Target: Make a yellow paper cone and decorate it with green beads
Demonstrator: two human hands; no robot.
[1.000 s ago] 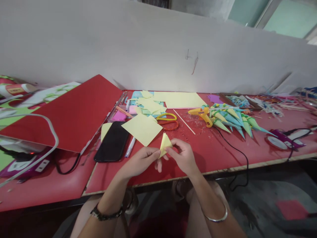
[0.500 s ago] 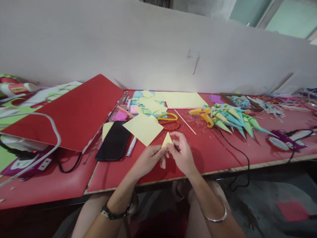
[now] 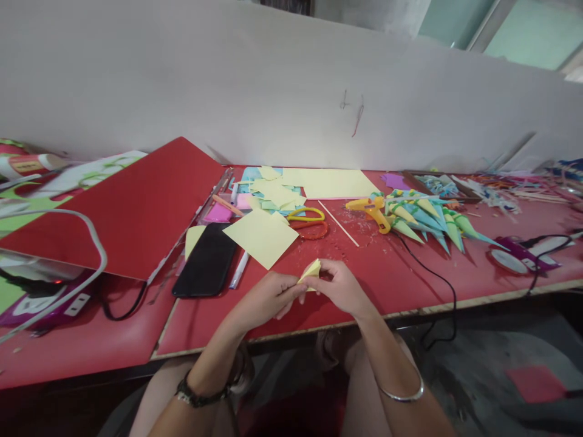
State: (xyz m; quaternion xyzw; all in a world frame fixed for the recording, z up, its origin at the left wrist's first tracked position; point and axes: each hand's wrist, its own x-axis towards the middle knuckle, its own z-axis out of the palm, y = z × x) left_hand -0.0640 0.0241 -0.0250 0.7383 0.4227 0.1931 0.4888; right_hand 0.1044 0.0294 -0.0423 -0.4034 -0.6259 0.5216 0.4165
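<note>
A small folded piece of yellow paper (image 3: 312,272) is held between both hands above the red table's front part. My left hand (image 3: 272,295) pinches its lower left side. My right hand (image 3: 339,284) grips it from the right, fingers closed on the paper. Just beyond my left hand lies a flat yellow square (image 3: 261,238). Scissors with yellow and red handles (image 3: 311,220) rest behind the hands, partly beside the square. Parts of the fingers hide the lower end of the folded paper.
A black phone (image 3: 206,261) and a pen (image 3: 239,269) lie left. Behind are paper scraps (image 3: 276,191) and a large yellow sheet (image 3: 339,183). To the right are a yellow glue gun (image 3: 372,211), blue and yellow paper cones (image 3: 426,217), and a purple power strip (image 3: 523,255).
The folded paper has tilted to the right and sits lower, its point no longer straight up. Both hands have moved slightly toward the table's front edge, and my right fingers have shifted their hold.
</note>
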